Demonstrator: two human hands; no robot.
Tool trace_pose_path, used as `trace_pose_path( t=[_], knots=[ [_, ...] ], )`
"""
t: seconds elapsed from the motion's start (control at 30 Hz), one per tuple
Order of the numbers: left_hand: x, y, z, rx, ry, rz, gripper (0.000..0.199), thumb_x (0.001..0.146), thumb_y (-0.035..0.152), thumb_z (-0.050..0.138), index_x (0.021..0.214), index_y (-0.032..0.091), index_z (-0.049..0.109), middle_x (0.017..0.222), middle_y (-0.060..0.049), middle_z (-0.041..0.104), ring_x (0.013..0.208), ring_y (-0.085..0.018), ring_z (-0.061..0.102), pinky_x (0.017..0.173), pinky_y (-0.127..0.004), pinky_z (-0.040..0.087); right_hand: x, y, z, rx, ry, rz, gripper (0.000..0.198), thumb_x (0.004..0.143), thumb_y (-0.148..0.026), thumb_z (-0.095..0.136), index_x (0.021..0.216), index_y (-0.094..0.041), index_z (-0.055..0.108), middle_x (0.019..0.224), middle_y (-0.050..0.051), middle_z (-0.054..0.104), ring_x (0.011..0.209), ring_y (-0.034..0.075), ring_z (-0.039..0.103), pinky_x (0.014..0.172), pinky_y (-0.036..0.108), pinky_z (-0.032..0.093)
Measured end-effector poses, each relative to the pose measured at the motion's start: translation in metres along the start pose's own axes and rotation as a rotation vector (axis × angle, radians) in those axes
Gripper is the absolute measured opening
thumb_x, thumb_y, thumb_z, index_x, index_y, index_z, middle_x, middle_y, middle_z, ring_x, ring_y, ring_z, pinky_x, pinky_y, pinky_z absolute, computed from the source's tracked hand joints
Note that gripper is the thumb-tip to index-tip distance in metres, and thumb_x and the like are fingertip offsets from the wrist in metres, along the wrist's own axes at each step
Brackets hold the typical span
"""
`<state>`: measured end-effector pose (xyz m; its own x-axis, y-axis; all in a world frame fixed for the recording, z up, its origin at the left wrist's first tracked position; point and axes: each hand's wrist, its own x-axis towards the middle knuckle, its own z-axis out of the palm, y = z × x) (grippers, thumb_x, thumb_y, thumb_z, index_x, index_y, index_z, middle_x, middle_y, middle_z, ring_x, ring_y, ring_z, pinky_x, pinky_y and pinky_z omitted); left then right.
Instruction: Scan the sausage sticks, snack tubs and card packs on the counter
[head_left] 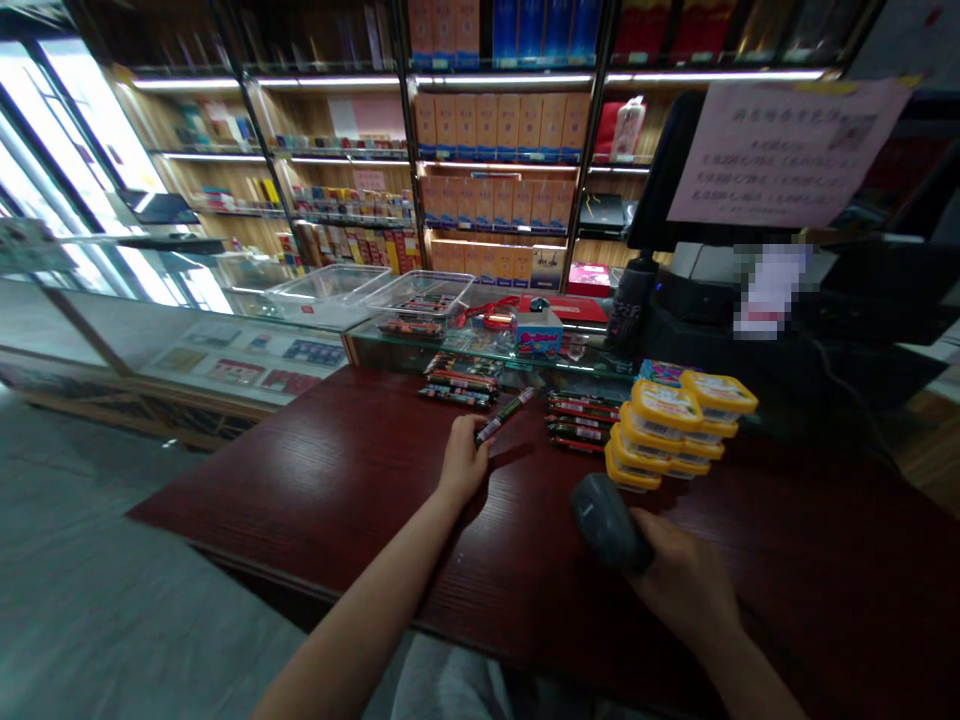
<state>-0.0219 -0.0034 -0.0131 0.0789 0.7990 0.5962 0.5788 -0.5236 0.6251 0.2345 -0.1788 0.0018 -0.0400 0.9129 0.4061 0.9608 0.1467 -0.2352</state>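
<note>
The left hand is holding a slim, dark, stick-shaped packet with pale printing by its near end, thumb and fingers pinching it while the far end is pointing away above the dark red wooden tabletop. The packet is lying between two piles of similar slim dark packets, one to the left and one to the right. It is looking light and fairly stiff, as it is sticking out straight from the grip; its wrapper is probably slightly slippery, so a gentle pinch at one end should be enough and is leaving the printed length uncovered. The right hand is gripping a dark grey, rounded plastic handheld scanner, likely rigid and heavier at its head, best taken by the handle; its fingers are mostly hidden, so how tightly they are closing cannot be told. Yellow-lidded plastic tubs are standing stacked just beyond the scanner.
</note>
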Motion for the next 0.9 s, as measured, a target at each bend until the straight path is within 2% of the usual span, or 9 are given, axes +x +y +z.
trace_pose_path(
  t=[0.13,0.27,0.43,0.53,0.67,0.73,0.8,0.9],
  knots=[
    [0.008,0.006,0.003,0.068,-0.083,0.061,0.017,0.081,0.015,0.054,0.098,0.019,0.057,0.096,-0.006,0.06,0.093,-0.02,0.055,0.087,-0.036,0.044,-0.007,0.015,0.016,-0.074,0.047,-0.105,0.033,0.072,-0.011,0.047,0.101,-0.018,0.06,0.089,0.007,0.07,0.078,0.02,0.065,0.069,0.03,0.045],
    [0.024,0.019,0.017,0.122,-0.124,0.102,0.018,0.083,0.018,0.053,0.099,0.02,0.061,0.096,-0.006,0.063,0.093,-0.022,0.054,0.087,-0.038,0.042,-0.006,0.017,0.018,-0.028,0.081,-0.082,0.03,0.071,-0.013,0.048,0.099,-0.019,0.059,0.092,0.008,0.07,0.079,0.021,0.065,0.069,0.03,0.046],
    [0.045,0.048,0.054,0.156,-0.2,0.134,0.021,0.083,0.018,0.055,0.101,0.022,0.065,0.094,-0.007,0.058,0.093,-0.022,0.05,0.087,-0.038,0.042,-0.004,0.018,0.016,-0.004,0.046,-0.055,0.028,0.072,-0.016,0.048,0.098,-0.02,0.06,0.09,0.006,0.07,0.078,0.02,0.065,0.068,0.03,0.047],
    [0.051,0.064,0.08,0.174,-0.199,0.122,0.023,0.08,0.019,0.06,0.101,0.025,0.067,0.098,-0.007,0.055,0.097,-0.024,0.047,0.087,-0.039,0.041,-0.006,0.021,0.02,-0.026,0.033,-0.066,0.031,0.071,-0.015,0.048,0.1,-0.021,0.059,0.092,0.006,0.07,0.079,0.02,0.065,0.068,0.03,0.047],
    [0.05,0.071,0.102,0.12,-0.193,0.134,0.026,0.075,0.019,0.067,0.1,0.029,0.068,0.105,-0.007,0.051,0.104,-0.025,0.043,0.091,-0.04,0.04,-0.009,0.025,0.024,-0.05,0.038,-0.074,0.031,0.072,-0.015,0.049,0.101,-0.021,0.059,0.097,0.008,0.07,0.083,0.021,0.066,0.069,0.03,0.047],
    [0.047,0.067,0.106,0.086,-0.154,0.079,0.033,0.071,0.019,0.072,0.102,0.028,0.066,0.108,-0.007,0.05,0.106,-0.025,0.044,0.093,-0.042,0.039,-0.01,0.025,0.023,-0.056,0.039,-0.067,0.032,0.072,-0.014,0.049,0.101,-0.021,0.059,0.098,0.008,0.07,0.084,0.022,0.066,0.069,0.03,0.047],
    [0.044,0.061,0.106,0.026,-0.075,-0.036,0.041,0.066,0.018,0.076,0.105,0.024,0.064,0.107,-0.007,0.05,0.103,-0.024,0.048,0.094,-0.042,0.041,-0.01,0.024,0.022,-0.054,0.036,-0.058,0.033,0.072,-0.013,0.049,0.102,-0.02,0.059,0.099,0.008,0.07,0.085,0.022,0.066,0.07,0.031,0.047],
    [0.042,0.05,0.107,-0.16,0.001,-0.227,0.034,0.065,0.011,0.075,0.096,0.017,0.063,0.098,-0.005,0.053,0.085,-0.016,0.056,0.084,-0.035,0.049,-0.008,0.022,0.02,-0.041,0.022,-0.046,0.033,0.071,-0.013,0.049,0.101,-0.02,0.059,0.099,0.008,0.07,0.085,0.022,0.065,0.07,0.03,0.047]
  ],
)
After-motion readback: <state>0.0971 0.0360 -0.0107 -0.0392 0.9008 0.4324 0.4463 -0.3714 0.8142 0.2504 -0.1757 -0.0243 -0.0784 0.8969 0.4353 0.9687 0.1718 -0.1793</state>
